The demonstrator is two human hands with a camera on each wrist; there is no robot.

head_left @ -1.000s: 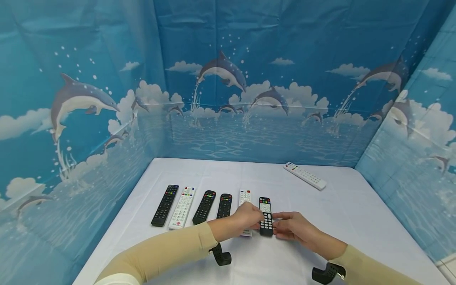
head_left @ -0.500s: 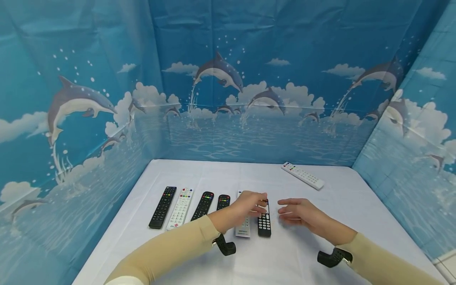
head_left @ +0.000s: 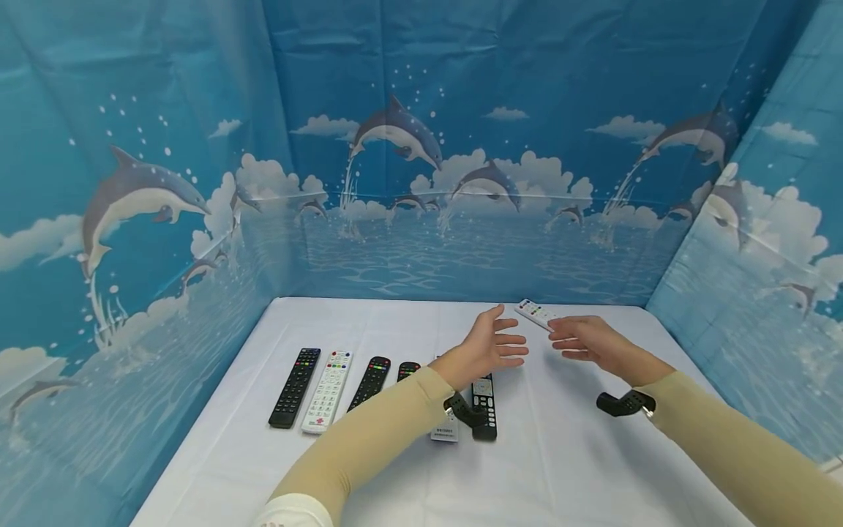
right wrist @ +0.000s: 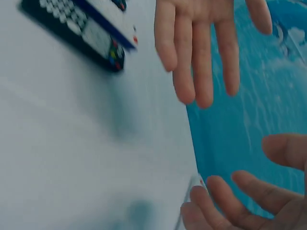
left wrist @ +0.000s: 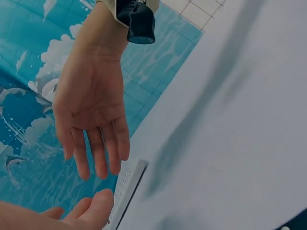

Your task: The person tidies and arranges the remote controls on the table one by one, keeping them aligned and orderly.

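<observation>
My left hand (head_left: 490, 344) is raised over the table with its fingers spread and straight, holding nothing. To its right, my right hand (head_left: 589, 340) hovers with extended fingers, overlapping the far white remote control (head_left: 536, 313) in the head view and hiding its right part. In the left wrist view that white remote (left wrist: 128, 189) lies slanted beyond my fingertips. Below my left hand lie a black remote with a grey-white upper panel (head_left: 484, 399) and, left of it, a white remote (head_left: 444, 430) mostly covered by my forearm.
Further left stand in a row a long black remote (head_left: 294, 388), a white remote with coloured buttons (head_left: 327, 391), a black remote (head_left: 370, 380) and a smaller black one (head_left: 407, 369), partly behind my sleeve. A dolphin-print curtain (head_left: 421, 249) borders the white-covered table (head_left: 224, 454).
Both hands have left the black remote at the row's right end. They have moved up and forward, toward the far white remote, and my left fingers have spread out.
</observation>
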